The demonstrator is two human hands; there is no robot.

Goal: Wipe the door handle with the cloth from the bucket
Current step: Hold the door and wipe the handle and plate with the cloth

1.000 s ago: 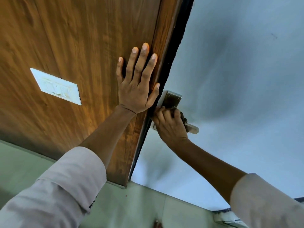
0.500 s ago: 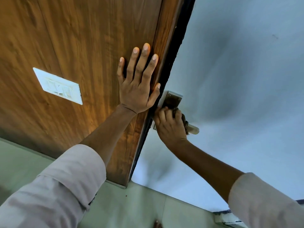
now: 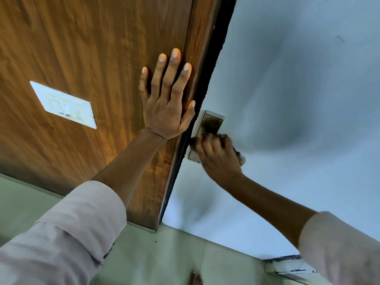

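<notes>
Right hand (image 3: 218, 155) clenched on dark cloth (image 3: 236, 153) over door handle (image 3: 242, 159), lever running rightward from backplate (image 3: 211, 125). Left hand (image 3: 164, 108) released, flat on wooden panel (image 3: 102, 58). Right nearer.

A wood-grain panel (image 3: 82, 48) in warm brown fills the upper left, with a white switch plate (image 3: 63, 104) set into it. A dark strip (image 3: 216, 58) runs down the panel's right edge. Beyond the strip spreads a pale blue-grey surface (image 3: 298, 79), mottled with soft shadows. Below lies a pale green tiled floor (image 3: 164, 260) with thin grout lines. At the lower right sits a white and dark-edged frame (image 3: 287, 266).
</notes>
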